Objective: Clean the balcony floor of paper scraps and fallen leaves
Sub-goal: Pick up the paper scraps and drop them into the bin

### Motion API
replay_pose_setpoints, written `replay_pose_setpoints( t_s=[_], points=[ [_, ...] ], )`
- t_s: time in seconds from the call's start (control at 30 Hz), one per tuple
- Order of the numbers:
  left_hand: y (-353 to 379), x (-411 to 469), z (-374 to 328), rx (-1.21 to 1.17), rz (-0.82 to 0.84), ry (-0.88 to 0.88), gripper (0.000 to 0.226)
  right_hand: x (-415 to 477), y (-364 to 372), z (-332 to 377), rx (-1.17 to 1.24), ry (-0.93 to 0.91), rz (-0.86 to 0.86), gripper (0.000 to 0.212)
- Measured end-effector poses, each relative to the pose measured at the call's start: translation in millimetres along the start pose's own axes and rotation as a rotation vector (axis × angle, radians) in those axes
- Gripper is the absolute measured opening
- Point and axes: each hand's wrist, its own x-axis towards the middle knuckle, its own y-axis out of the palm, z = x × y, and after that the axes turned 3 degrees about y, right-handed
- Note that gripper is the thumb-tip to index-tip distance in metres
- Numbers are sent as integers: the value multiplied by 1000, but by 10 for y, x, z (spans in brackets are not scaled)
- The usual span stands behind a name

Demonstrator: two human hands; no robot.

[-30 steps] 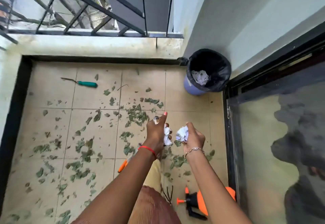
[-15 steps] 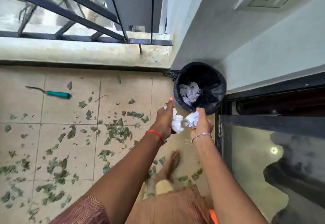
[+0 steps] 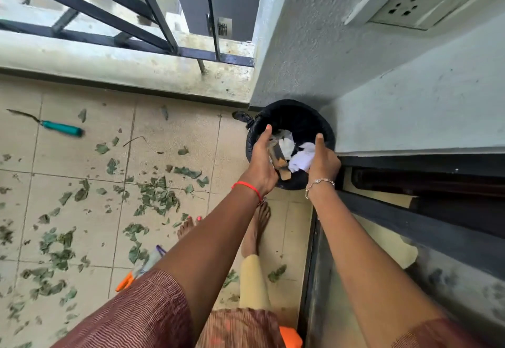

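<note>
The paper scraps, carried over the floor 1 second ago, now sit above the bin, between the left hand and right hand. Whether either hand is pinching them or has let go, I cannot tell. Paper looks nearly done; the leaves left of the left hand remain.

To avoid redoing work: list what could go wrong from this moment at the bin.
The paper scraps between the left hand and right hand hang close to the near rim of the bin, so some may drop outside. The bare feet stand among leaves; stepping back could scatter them.
</note>
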Motion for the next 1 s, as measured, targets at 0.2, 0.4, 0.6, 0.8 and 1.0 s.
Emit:
replay_pose_setpoints(
  t_s=[0.2,0.4,0.6,0.8,1.0],
  points=[
    [45,-33,38,-73,48,23,50,59,-32,29,-139,-42,154,37],
    [-57,-262,-31,260,-26,98,35,-91,-92,35,-501,-203,332,33],
    [-551,-462,-166,794,-148,348,41,-520,70,135,-908,-483,639,28],
    [-1042,-1256,-632,1258,-309,543,52,-1457,243,600,-1310,-858,845,27],
    [-1586,-2432,-1123,1472,-532,564,50,-2748,438,1274,-1415,-1236,945,33]
  ],
)
